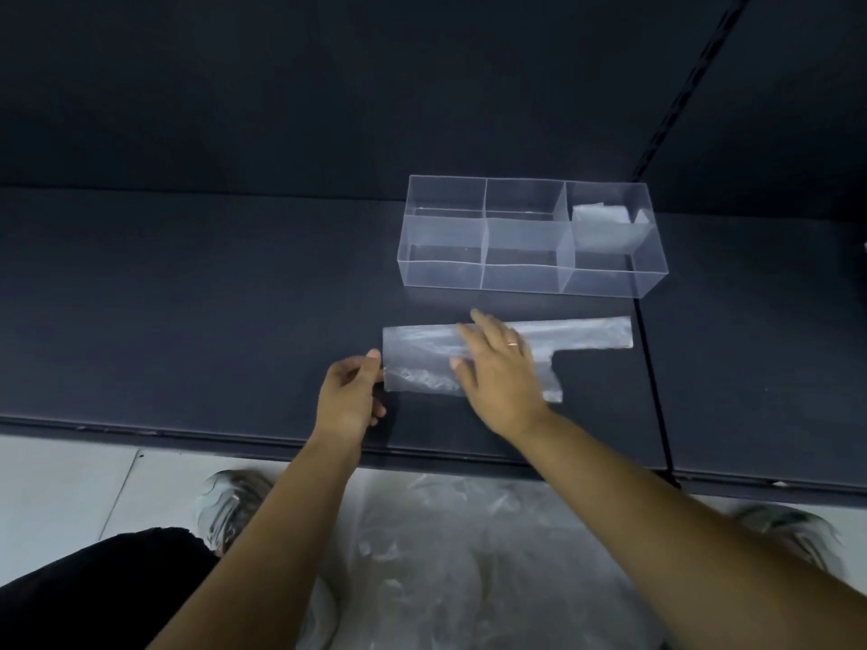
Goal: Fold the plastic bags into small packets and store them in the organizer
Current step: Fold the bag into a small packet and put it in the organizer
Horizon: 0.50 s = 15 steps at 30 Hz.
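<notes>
The plastic bag lies flattened into a long strip on the dark shelf, just in front of the organizer and apart from it. Its long axis runs left to right, nearly parallel to the organizer's front wall. The wide, closed end points left, reaching a little past the organizer's left corner. A narrow handle strip runs right along the edge nearest the organizer and stops just short of its right end, while a shorter tab sticks out on the edge farther from it.

The left hand pinches the bag's left end between thumb and curled fingers. The right hand, wearing a ring, presses flat on the middle of the bag with its fingers straight and spread.

The organizer is a clear box split by dividers into compartments. A folded packet rests in its right-hand end, toward the back wall.

Farther out from the organizer, past the shelf's front edge, a pile of loose bags lies on the pale floor between two grey shoes.
</notes>
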Available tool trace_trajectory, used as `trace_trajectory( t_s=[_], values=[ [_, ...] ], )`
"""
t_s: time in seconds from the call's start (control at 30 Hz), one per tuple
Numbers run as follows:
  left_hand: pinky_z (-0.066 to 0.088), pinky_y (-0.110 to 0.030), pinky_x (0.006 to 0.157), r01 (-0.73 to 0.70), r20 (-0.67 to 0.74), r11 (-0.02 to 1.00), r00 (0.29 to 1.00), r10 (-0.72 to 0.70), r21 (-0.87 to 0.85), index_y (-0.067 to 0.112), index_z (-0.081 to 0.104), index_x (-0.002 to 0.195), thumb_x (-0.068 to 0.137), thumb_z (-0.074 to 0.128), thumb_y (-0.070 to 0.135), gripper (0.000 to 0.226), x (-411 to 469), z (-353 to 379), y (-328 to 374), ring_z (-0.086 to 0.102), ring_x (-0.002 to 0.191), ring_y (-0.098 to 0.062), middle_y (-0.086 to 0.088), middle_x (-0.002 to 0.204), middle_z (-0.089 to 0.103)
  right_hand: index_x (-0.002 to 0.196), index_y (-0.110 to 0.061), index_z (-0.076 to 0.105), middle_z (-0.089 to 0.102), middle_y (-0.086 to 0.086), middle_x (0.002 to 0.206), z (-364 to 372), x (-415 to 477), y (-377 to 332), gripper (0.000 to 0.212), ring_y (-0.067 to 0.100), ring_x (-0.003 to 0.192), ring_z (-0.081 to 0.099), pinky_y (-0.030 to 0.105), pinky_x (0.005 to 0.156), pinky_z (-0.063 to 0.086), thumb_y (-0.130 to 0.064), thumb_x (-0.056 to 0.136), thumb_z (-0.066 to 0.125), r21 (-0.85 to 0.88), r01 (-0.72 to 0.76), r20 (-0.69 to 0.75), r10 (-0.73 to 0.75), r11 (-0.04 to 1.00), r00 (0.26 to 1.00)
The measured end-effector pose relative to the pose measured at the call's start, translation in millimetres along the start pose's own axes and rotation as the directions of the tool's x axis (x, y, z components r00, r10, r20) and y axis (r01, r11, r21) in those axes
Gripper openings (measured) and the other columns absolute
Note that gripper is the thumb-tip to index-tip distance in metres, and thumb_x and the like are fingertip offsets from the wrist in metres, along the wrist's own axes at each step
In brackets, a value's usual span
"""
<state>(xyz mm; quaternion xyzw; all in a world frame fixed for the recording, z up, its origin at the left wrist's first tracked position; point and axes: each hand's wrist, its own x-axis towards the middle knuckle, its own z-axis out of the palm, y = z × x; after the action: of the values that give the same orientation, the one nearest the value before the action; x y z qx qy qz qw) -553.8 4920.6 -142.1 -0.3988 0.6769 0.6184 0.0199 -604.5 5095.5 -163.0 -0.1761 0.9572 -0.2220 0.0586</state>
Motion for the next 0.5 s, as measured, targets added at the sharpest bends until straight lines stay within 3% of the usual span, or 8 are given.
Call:
trace_trajectory(
  t_s=[0.13,0.23,0.33,0.43,0.5],
  values=[
    [0.041,-0.017,0.041,-0.086,0.058,0.996,0.995,0.084,0.039,0.017,0.053,0.103,0.097,0.051,0.036,0.020,-2,1,-1,0.045,0.037,-0.006,0.002,0.091,0.067,0.153,-0.025,0.013,0.000,0.001,0.162,28,1,5,0.062,0.019,0.148,-0.007,0.039,0.117,-0.011,-0.054,0.099,0.025,-0.159,-0.031,0.086,0.045,0.987,0.995],
    [0.041,-0.017,0.043,-0.131,0.106,0.985,0.987,0.119,0.115,0.016,0.053,0.111,0.098,0.049,0.037,0.025,-2,1,-3,0.046,0.042,-0.011,-0.002,0.094,0.068,0.153,-0.026,0.007,-0.004,0.002,0.162,34,0,7,0.065,0.020,0.148,-0.010,0.040,0.117,-0.014,-0.057,0.098,0.021,-0.240,-0.014,0.094,0.038,0.971,0.995],
    [0.041,-0.024,0.052,-0.104,0.133,0.948,0.989,0.066,0.300,0.013,0.054,0.111,0.098,0.046,0.037,0.029,-2,-6,-6,0.049,0.044,-0.014,-0.003,0.088,0.068,0.153,-0.026,0.006,-0.005,0.002,0.162,35,0,6,0.066,0.020,0.148,-0.011,0.041,0.118,-0.013,-0.059,0.097,0.017,-0.261,-0.024,0.100,0.051,0.965,0.994],
    [0.045,-0.028,0.061,-0.074,0.024,0.921,0.997,0.070,0.383,0.011,0.055,0.107,0.099,0.046,0.034,0.026,-4,-19,-4,0.061,0.061,-0.022,-0.002,0.076,0.070,0.153,-0.026,0.004,-0.006,0.002,0.162,34,0,5,0.067,0.020,0.148,-0.012,0.042,0.118,-0.013,-0.060,0.096,0.015,-0.270,-0.027,0.104,0.057,0.963,0.993],
    [0.044,-0.032,0.071,-0.136,-0.172,0.844,0.950,0.259,0.518,0.010,0.056,0.109,0.098,0.047,0.026,0.022,-8,-19,-2,0.063,0.085,-0.032,-0.008,0.087,0.070,0.153,-0.026,0.003,-0.007,0.002,0.162,34,-1,4,0.068,0.020,0.147,-0.013,0.042,0.118,-0.013,-0.061,0.096,0.014,-0.271,-0.032,0.105,0.062,0.962,0.993]
  ],
)
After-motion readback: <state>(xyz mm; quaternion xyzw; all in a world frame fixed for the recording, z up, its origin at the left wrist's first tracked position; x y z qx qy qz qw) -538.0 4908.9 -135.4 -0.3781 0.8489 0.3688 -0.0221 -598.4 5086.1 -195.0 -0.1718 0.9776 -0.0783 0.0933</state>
